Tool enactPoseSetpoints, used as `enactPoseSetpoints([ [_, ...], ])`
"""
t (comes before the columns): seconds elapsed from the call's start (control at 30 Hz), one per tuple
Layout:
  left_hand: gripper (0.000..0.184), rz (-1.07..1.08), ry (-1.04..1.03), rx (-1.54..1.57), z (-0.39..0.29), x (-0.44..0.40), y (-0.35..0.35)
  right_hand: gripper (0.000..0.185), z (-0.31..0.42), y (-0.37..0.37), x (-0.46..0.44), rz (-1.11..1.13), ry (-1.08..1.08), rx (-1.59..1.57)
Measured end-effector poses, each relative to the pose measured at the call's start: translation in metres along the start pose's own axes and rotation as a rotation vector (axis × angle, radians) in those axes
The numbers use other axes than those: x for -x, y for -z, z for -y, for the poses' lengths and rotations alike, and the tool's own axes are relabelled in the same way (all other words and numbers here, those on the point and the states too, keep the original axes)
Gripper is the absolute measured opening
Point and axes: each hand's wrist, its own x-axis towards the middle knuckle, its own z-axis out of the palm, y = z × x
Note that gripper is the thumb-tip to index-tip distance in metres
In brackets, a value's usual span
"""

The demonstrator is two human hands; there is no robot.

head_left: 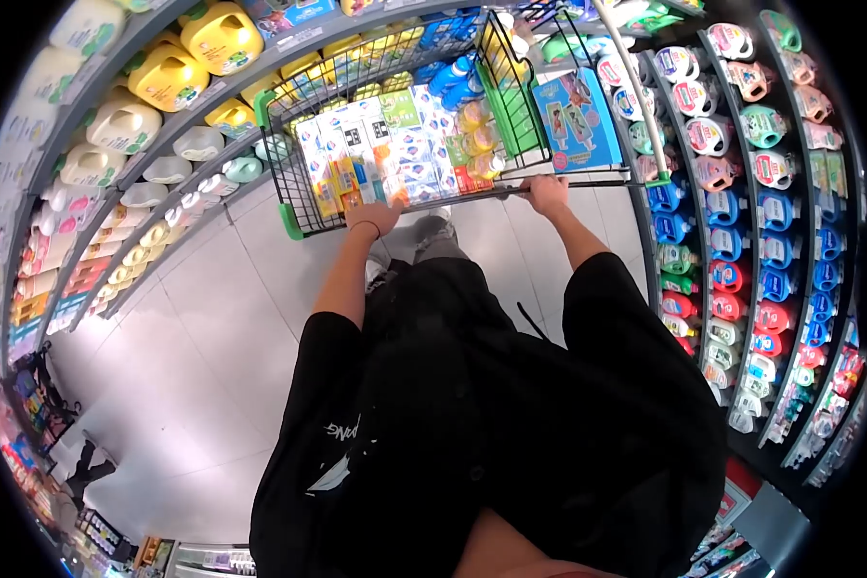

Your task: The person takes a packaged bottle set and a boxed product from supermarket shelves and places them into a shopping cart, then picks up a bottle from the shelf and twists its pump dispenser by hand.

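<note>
A black wire shopping cart with green corners stands in front of my body. Across its near side runs a dark handle bar. My left hand, with a thin dark band at the wrist, is closed on the bar's left part, beside yellow-orange packs. Further right, my right hand wraps round the same bar. Inside the cart lie white-and-blue packs, blue bottles and yellowish bottles. A blue box rests at the cart's right end.
Shelves with yellow jugs curve along the front and left. On the right, another shelf holds blue bottles and red ones. Pale floor tiles spread to the left. A person's dark-clad legs show at the lower left.
</note>
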Motion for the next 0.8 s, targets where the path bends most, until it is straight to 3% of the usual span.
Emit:
enactPoseSetpoints([
  [0.2,0.076,-0.118,-0.025,-0.033,0.027,0.012,-0.017,0.018,0.02,-0.019,0.018,-0.1,0.025,0.064],
  [0.5,0.076,-0.076,-0.012,0.042,0.083,0.036,-0.031,0.016,0.063,-0.036,0.044,-0.149,0.104,0.089],
  [0.8,0.071,-0.121,0.101,0.017,0.12,0.08,-0.047,0.02,0.099,-0.017,0.073,0.104,0.315,0.001],
])
